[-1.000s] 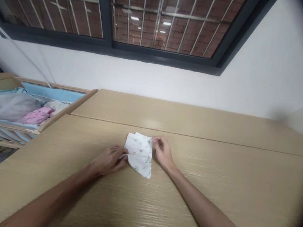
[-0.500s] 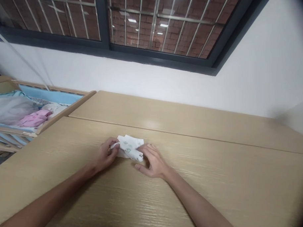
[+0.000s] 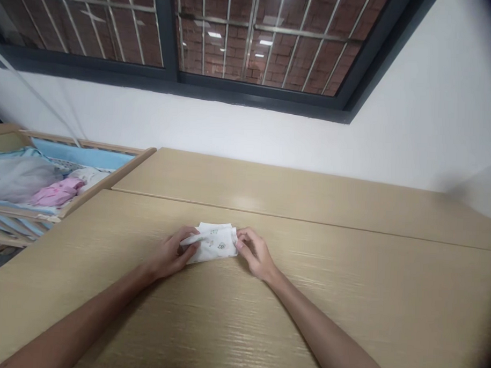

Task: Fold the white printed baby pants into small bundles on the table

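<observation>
A small white cloth (image 3: pixel 216 244) with a faint printed pattern lies folded on the wooden tabletop (image 3: pixel 224 323). At its left end, my left hand (image 3: pixel 171 255) pinches the fabric between thumb and fingers, and a fold lifts slightly there. My right hand (image 3: pixel 257 252) grips the cloth's right edge, thumb in front and fingers partly hidden behind it. The layers look fairly flat between the two hands, with another layer showing along the far side.
A wooden crib (image 3: pixel 108 185) with blue lining stands to the left, against the table. Inside are a pink cloth (image 3: pixel 58 192) and sheer white netting (image 3: pixel 22 179). Behind the table rises a white wall (image 3: pixel 247 131) with a dark-framed, barred window (image 3: pixel 256 93).
The cloth's near right flap, crumpled before, now lies flatter and straighter. My right hand has gone from spread fingers to a grip on the right edge, slightly farther right.
</observation>
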